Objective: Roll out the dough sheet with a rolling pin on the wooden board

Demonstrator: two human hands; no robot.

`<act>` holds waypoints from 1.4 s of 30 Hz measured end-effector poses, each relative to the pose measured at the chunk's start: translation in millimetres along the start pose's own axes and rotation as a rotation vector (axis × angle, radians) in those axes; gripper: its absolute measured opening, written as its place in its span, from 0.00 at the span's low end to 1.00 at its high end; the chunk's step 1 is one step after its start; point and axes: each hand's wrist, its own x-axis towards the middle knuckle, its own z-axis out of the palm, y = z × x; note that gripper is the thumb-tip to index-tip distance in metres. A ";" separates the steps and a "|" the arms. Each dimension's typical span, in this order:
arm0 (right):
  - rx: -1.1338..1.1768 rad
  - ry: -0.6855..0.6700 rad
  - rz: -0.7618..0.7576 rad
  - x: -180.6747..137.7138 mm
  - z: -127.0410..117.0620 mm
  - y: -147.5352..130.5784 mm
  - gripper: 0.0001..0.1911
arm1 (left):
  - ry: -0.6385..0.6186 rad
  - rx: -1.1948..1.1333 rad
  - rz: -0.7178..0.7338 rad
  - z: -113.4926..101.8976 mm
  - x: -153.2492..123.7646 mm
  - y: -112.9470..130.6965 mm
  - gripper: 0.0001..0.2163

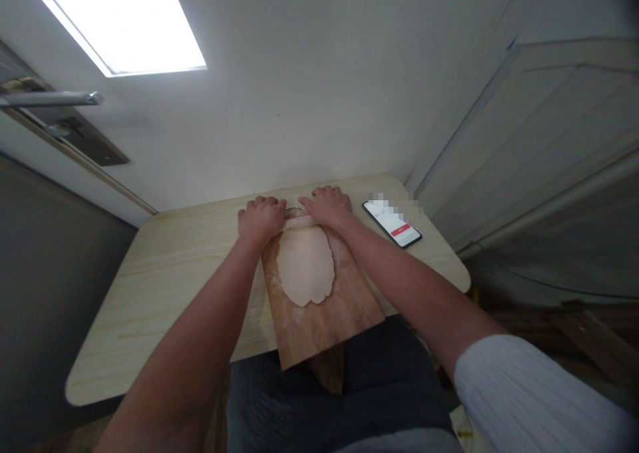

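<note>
A flattened sheet of pale dough (305,267) with a ragged near edge lies on a wooden cutting board (324,326). Across the dough's far end runs a light rolling pin (298,223), its middle showing between my hands. My left hand (262,219) is closed over the pin's left end. On the right end, my right hand (329,205) is closed too, thumb pointing inward. Both palms hide the pin's ends. Just beyond the pin, a metal ring handle (294,209) curves up at the board's far edge. Flour dusts the wood around the dough.
The board rests on a pale wood-grain table (150,293) and overhangs its near edge above my lap. A phone (393,224) with a lit screen lies right of my right hand. Behind the table stands a white door with a metal lever handle (54,99).
</note>
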 end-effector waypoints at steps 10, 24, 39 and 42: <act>-0.003 0.084 0.000 -19.2 2.5 0.2 0.32 | 0.016 -0.003 -0.013 -3.7 -18.8 6.0 0.23; -0.063 0.128 0.006 -50.5 3.0 -1.8 0.30 | 0.066 -0.029 -0.084 -7.8 -47.6 19.1 0.24; -0.069 0.176 -0.031 -78.5 2.6 -0.2 0.26 | 0.193 -0.058 -0.077 -2.9 -71.0 25.2 0.24; -0.072 0.180 -0.036 -84.1 1.5 -0.4 0.26 | 0.192 -0.057 -0.065 -3.6 -77.3 26.1 0.24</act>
